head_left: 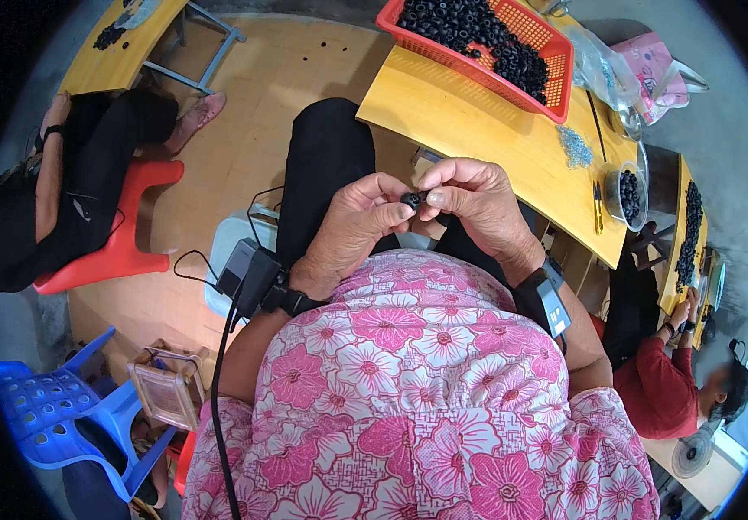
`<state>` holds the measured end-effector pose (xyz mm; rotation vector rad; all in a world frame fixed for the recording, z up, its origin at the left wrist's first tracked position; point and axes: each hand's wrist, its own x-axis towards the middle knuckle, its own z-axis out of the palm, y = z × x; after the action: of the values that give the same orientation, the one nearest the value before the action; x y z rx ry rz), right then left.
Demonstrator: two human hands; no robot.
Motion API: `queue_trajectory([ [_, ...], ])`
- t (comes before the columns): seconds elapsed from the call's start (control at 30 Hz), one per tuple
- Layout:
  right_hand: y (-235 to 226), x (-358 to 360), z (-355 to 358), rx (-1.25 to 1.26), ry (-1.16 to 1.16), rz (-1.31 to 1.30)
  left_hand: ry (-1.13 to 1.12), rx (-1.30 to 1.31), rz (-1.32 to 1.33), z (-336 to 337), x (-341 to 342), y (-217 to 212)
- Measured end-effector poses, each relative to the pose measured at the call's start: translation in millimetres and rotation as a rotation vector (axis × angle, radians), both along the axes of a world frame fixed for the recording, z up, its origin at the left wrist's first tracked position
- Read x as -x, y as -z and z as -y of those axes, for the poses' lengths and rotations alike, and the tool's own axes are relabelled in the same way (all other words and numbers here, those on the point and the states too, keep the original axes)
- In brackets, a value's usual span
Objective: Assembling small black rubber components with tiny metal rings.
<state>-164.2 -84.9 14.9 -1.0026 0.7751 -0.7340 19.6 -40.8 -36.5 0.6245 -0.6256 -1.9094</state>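
Above my lap, both hands meet around a small round black part [411, 200]. Thumb and fingers of my left hand [358, 212] are pinched on its left side. My right hand [476, 201] pinches at its right side, with the thumb and forefinger pressed together beside a dark bit; whether that is a second piece I cannot tell. The part looks like the black ring-shaped pieces [513, 65] heaped in the red plastic basket [478, 74] on the yellow table [443, 108] ahead of me.
On the table are small clear bits [574, 146], a yellow-handled tool [598, 208] and a clear tub [630, 195] of black parts. A person in red [664, 381] works at the right. Another person sits on a red stool [123, 243] at the left. A blue chair [62, 416] stands behind left.
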Motion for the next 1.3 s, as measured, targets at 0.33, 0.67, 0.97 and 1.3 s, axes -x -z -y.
queue_trajectory([
  [0.33, 4.2, 3.7, 0.6, 0.098, -0.010, -0.138, -0.026, 0.075, 0.120, 1.9, 0.8, -0.3],
  [0.67, 6.8, 3.8, -0.3, 0.135, -0.031, -0.163, -0.064, 0.165, 0.289, 2.6, 0.4, 0.0],
  [0.97, 14.7, 4.7, 1.6, -0.042, -0.075, -0.028, -0.063, 0.169, 0.327, 0.8, 1.4, -2.0],
  [1.3, 27.5, 5.6, 0.4, -0.383, -0.117, 0.264, -0.056, 0.165, 0.347, 1.0, 1.7, -8.2],
])
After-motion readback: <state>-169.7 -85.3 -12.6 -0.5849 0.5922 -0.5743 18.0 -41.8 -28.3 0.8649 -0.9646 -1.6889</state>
